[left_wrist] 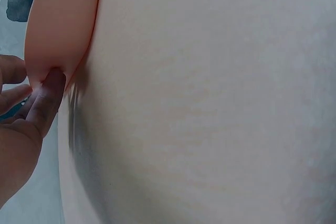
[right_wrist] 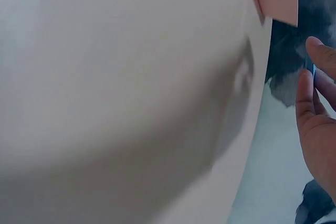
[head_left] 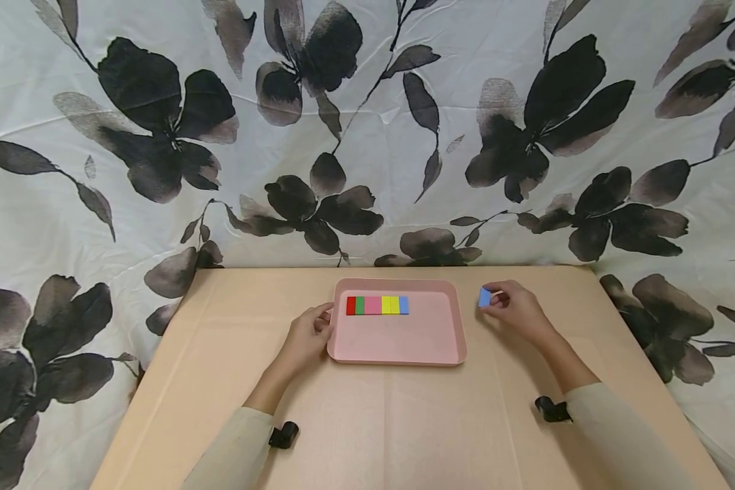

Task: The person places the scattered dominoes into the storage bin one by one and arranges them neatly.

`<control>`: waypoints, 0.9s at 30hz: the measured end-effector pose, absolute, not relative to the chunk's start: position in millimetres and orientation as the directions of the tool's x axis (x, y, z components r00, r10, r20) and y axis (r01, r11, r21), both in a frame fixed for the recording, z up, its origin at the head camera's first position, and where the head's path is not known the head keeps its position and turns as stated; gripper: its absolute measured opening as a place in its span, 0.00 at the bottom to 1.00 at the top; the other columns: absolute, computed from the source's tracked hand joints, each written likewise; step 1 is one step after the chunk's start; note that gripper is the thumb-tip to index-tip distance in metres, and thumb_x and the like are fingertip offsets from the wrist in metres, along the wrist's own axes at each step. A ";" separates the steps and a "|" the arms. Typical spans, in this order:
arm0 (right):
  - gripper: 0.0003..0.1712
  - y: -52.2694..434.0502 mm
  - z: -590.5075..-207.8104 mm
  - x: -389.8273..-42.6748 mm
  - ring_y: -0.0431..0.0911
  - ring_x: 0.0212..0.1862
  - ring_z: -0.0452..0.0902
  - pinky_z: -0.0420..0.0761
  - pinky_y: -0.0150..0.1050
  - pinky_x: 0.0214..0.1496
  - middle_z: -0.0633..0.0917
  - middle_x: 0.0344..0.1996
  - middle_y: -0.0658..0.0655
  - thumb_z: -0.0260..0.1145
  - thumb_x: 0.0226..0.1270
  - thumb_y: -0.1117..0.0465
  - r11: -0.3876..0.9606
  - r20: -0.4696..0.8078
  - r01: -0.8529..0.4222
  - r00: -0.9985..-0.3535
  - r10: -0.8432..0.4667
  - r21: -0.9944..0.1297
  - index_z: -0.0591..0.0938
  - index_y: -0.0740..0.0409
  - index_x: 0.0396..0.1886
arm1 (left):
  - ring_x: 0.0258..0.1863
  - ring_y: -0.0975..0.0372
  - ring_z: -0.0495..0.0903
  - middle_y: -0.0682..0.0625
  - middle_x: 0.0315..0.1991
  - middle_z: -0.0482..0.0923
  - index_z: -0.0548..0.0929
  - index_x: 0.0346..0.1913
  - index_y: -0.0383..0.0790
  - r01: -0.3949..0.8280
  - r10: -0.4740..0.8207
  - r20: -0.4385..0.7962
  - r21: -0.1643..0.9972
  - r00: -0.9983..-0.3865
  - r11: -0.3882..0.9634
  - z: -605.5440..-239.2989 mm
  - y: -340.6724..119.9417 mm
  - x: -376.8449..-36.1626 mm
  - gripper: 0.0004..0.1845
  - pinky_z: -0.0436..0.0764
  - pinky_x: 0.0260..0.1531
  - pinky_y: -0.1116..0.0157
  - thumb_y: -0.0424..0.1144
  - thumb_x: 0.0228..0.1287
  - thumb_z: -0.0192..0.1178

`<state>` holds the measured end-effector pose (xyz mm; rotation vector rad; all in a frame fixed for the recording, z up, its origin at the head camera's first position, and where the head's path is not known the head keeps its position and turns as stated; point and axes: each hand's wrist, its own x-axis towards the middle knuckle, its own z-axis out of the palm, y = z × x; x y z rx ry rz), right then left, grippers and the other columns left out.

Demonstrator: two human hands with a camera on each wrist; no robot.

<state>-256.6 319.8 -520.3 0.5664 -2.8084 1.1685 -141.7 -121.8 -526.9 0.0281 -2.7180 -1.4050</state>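
A pink tray [head_left: 398,340] lies on the table with a row of coloured blocks in its upper left part: red [head_left: 351,305], green [head_left: 360,305], pink [head_left: 373,305], yellow [head_left: 390,305] and blue [head_left: 404,305]. At its left side my left hand [head_left: 306,337] holds the rim, and the left wrist view shows fingertips against the tray's outer wall [left_wrist: 63,19]. To the right of the tray, my right hand [head_left: 517,309] pinches a blue block [head_left: 484,297] between thumb and fingers. In the right wrist view the fingers mostly cover that block [right_wrist: 310,66].
The light wooden table [head_left: 398,429] ends at a floral cloth [head_left: 404,170] just behind the tray. More of this cloth hangs at both sides. A small black device [head_left: 284,435] sits at the left wrist, another black device [head_left: 552,409] at the right.
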 end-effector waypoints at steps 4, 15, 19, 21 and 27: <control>0.26 305.0 -517.2 -255.6 0.49 0.41 0.81 0.77 0.22 0.40 0.82 0.42 0.64 0.79 0.58 0.68 0.625 0.191 -0.368 -0.923 -0.333 -0.688 0.83 0.70 0.56 | 0.44 0.56 0.83 0.42 0.48 0.80 0.77 0.69 0.33 0.029 -0.053 0.073 0.813 -0.996 0.581 -527.9 -122.0 -140.0 0.27 0.83 0.41 0.68 0.25 0.66 0.63; 0.27 269.6 -508.7 -254.8 0.51 0.43 0.81 0.84 0.38 0.47 0.81 0.46 0.63 0.80 0.57 0.66 0.635 0.161 -0.389 -0.908 -0.387 -0.668 0.84 0.67 0.56 | 0.44 0.56 0.83 0.43 0.49 0.80 0.77 0.69 0.33 0.030 -0.050 0.072 0.817 -0.996 0.575 -529.6 -122.1 -135.4 0.27 0.82 0.41 0.68 0.26 0.67 0.63; 0.27 257.5 -505.9 -256.2 0.51 0.42 0.81 0.85 0.44 0.48 0.81 0.46 0.64 0.81 0.56 0.66 0.639 0.138 -0.390 -0.902 -0.408 -0.663 0.84 0.67 0.56 | 0.44 0.57 0.83 0.43 0.49 0.80 0.77 0.69 0.33 0.036 -0.048 0.077 0.815 -0.996 0.578 -530.2 -121.6 -136.0 0.27 0.82 0.40 0.69 0.26 0.66 0.63; 0.27 252.1 -506.2 -256.9 0.50 0.42 0.80 0.85 0.43 0.49 0.80 0.45 0.62 0.80 0.56 0.65 0.645 0.118 -0.387 -0.900 -0.419 -0.659 0.84 0.67 0.56 | 0.44 0.57 0.83 0.42 0.48 0.80 0.77 0.69 0.33 0.038 -0.047 0.080 0.814 -0.996 0.580 -530.1 -121.0 -136.2 0.27 0.82 0.40 0.69 0.26 0.66 0.63; 0.30 236.2 -506.7 -256.8 0.49 0.43 0.76 0.82 0.40 0.47 0.79 0.43 0.59 0.81 0.56 0.65 0.651 0.070 -0.380 -0.891 -0.449 -0.658 0.84 0.66 0.59 | 0.43 0.57 0.83 0.42 0.48 0.80 0.77 0.68 0.33 0.040 -0.042 0.079 0.815 -0.996 0.578 -530.2 -120.4 -136.4 0.27 0.82 0.40 0.68 0.26 0.66 0.63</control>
